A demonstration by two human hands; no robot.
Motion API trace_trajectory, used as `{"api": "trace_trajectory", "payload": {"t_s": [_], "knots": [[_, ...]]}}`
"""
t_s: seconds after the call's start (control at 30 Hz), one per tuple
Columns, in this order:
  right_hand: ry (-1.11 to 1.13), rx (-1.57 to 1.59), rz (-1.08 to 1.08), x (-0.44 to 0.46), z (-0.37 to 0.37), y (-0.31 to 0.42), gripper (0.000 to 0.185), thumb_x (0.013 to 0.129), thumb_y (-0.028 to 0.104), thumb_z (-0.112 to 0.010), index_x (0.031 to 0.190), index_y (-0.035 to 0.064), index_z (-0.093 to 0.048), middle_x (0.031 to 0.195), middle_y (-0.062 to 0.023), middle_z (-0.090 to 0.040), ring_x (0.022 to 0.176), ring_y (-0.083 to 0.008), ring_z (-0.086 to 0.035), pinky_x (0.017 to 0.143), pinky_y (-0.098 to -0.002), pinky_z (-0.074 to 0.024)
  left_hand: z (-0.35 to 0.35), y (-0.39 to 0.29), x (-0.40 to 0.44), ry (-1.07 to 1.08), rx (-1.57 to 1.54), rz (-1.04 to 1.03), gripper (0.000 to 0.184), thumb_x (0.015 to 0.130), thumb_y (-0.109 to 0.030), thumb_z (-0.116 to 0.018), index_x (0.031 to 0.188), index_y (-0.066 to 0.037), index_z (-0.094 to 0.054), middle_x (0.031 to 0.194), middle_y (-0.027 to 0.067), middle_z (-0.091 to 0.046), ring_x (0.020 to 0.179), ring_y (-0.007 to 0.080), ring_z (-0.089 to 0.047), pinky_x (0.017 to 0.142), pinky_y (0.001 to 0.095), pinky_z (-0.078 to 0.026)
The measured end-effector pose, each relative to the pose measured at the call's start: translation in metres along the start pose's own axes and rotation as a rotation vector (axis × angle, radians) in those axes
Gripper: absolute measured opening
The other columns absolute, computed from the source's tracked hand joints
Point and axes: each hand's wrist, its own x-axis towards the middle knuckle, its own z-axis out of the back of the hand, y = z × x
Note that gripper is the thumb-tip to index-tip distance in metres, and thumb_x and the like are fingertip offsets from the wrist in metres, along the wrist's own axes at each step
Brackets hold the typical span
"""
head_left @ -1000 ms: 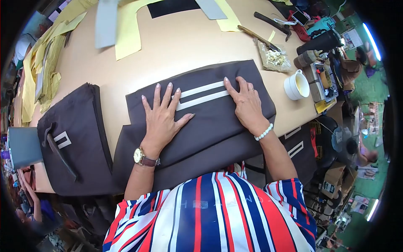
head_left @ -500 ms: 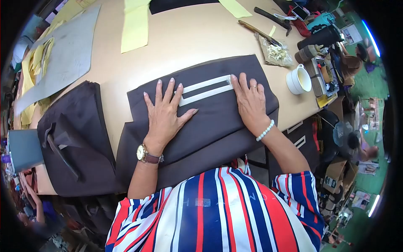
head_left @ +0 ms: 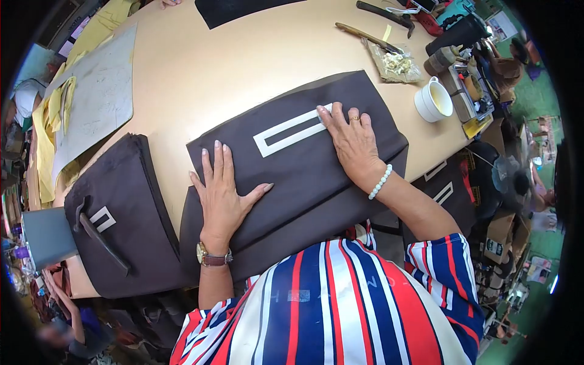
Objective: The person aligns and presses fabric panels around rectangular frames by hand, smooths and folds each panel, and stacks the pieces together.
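A dark brown piece of fabric (head_left: 286,194) lies in front of me with a fold along its near side. On it sits a white rectangular strip frame (head_left: 267,146), whose right end is partly hidden under fingers. My left hand (head_left: 222,198) rests flat on the fabric's left part, fingers spread and thumb out to the right, left of the frame. My right hand (head_left: 356,140) lies over the frame's right end, fingers extended, the fingertips touching the white strip. Neither hand grips anything.
At left, a hammer (head_left: 103,240) lies on a stack of dark fabric (head_left: 140,207) bearing another white frame. A grey sheet (head_left: 100,97) lies behind. To the right are a white cup (head_left: 433,100), a bag of scraps (head_left: 395,64) and a second hammer (head_left: 386,17).
My left hand has drawn away from the frame, toward me. My right fingers have shifted left on the strip. Yellow pieces at the back have left view; the left stack's white frame shows more.
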Motion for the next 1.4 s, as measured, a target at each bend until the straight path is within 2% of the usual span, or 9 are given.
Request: {"api": "trace_trajectory", "payload": {"t_s": [0.3, 0.53, 0.7, 0.8, 0.9, 1.0, 1.07, 1.17, 1.4], "knots": [[-0.056, 0.088, 0.041, 0.005, 0.021, 0.041, 0.052, 0.084, 0.020, -0.046, 0.134, 0.0081, -0.039, 0.128, -0.0106, -0.035, 0.115, -0.0296, -0.038, 0.096, -0.0394, -0.0291, -0.003, -0.001, 0.000, -0.009, 0.006, -0.005, 0.098, 0.068, -0.059, -0.065, 0.136, 0.002, -0.028, 0.144, 0.0165, -0.024, 0.134, 0.0354, -0.017, 0.101, 0.0639, -0.014], [-0.088, 0.067, 0.106, 0.013, 0.039, 0.070, 0.050, 0.085, 0.022, -0.045, 0.131, 0.0035, -0.042, 0.129, -0.0122, -0.033, 0.117, -0.0321, -0.036, 0.098, -0.0422, -0.0272, -0.001, -0.002, 0.000, 0.009, -0.011, 0.000, 0.098, 0.069, -0.054, -0.067, 0.138, 0.000, -0.025, 0.145, 0.0171, -0.023, 0.135, 0.0354, -0.016, 0.102, 0.0616, -0.012], [-0.069, 0.208, 0.188, 0.013, 0.047, 0.085, 0.060, 0.084, 0.031, -0.050, 0.137, 0.0109, -0.034, 0.136, -0.0122, -0.029, 0.120, -0.0327, -0.034, 0.100, -0.0464, -0.0244, -0.002, -0.001, -0.001, 0.038, -0.009, 0.011, 0.097, 0.069, -0.054, -0.067, 0.139, 0.000, -0.024, 0.146, 0.0159, -0.021, 0.136, 0.0341, -0.014, 0.103, 0.0612, -0.011], [-0.054, 0.532, 0.194, 0.015, 0.043, 0.076, 0.054, 0.084, 0.024, -0.049, 0.136, 0.0111, -0.037, 0.140, -0.0133, -0.028, 0.124, -0.0347, -0.032, 0.102, -0.0503, -0.0237, -0.002, -0.002, -0.002, 0.037, 0.002, 0.009, 0.099, 0.069, -0.055, -0.066, 0.139, -0.001, -0.023, 0.147, 0.0153, -0.019, 0.136, 0.0334, -0.013, 0.103, 0.0609, -0.011], [0.029, 0.812, 0.395, 0.012, 0.030, 0.048, 0.050, 0.084, 0.016, -0.047, 0.134, 0.0109, -0.040, 0.143, -0.0147, -0.024, 0.129, -0.0368, -0.026, 0.104, -0.0541, -0.0197, -0.002, -0.002, -0.002, 0.037, 0.013, 0.016, 0.100, 0.068, -0.057, -0.066, 0.139, -0.001, -0.023, 0.146, 0.0153, -0.020, 0.136, 0.0330, -0.013, 0.103, 0.0606, -0.010], [0.045, 0.802, 0.248, 0.006, 0.030, 0.014, 0.049, 0.083, 0.010, -0.043, 0.132, 0.0093, -0.041, 0.145, -0.0155, -0.020, 0.133, -0.0378, -0.018, 0.106, -0.0567, -0.0149, -0.001, -0.003, -0.001, 0.031, 0.009, 0.024, 0.101, 0.067, -0.057, -0.066, 0.139, -0.001, -0.023, 0.146, 0.0155, -0.021, 0.136, 0.0332, -0.014, 0.103, 0.0604, -0.010], [-0.007, 0.500, 0.026, 0.005, 0.016, -0.001, 0.051, 0.084, 0.014, -0.044, 0.134, 0.0109, -0.039, 0.145, -0.0138, -0.021, 0.134, -0.0367, -0.015, 0.107, -0.0567, -0.0107, -0.001, -0.002, 0.000, 0.026, 0.005, 0.030, 0.101, 0.067, -0.057, -0.067, 0.139, -0.001, -0.024, 0.146, 0.0157, -0.021, 0.136, 0.0336, -0.014, 0.103, 0.0602, -0.010], [0.079, 0.010, 0.023, -0.001, 0.003, -0.009, 0.053, 0.085, 0.019, -0.043, 0.137, 0.0135, -0.035, 0.146, -0.0106, -0.018, 0.136, -0.0350, -0.013, 0.107, -0.0568, -0.0068, -0.001, -0.003, 0.001, 0.030, -0.001, 0.022, 0.101, 0.067, -0.057, -0.067, 0.139, -0.001, -0.024, 0.146, 0.0160, -0.022, 0.136, 0.0342, -0.014, 0.104, 0.0601, -0.010], [0.092, -0.246, 0.138, -0.004, 0.007, -0.011, 0.057, 0.087, 0.024, -0.039, 0.141, 0.0097, -0.025, 0.148, -0.0084, -0.015, 0.136, -0.0330, -0.011, 0.108, -0.0555, -0.0044, 0.000, -0.003, 0.000, 0.042, -0.001, 0.027, 0.101, 0.068, -0.057, -0.067, 0.139, 0.000, -0.023, 0.146, 0.0162, -0.021, 0.136, 0.0347, -0.014, 0.104, 0.0600, -0.010]]}}
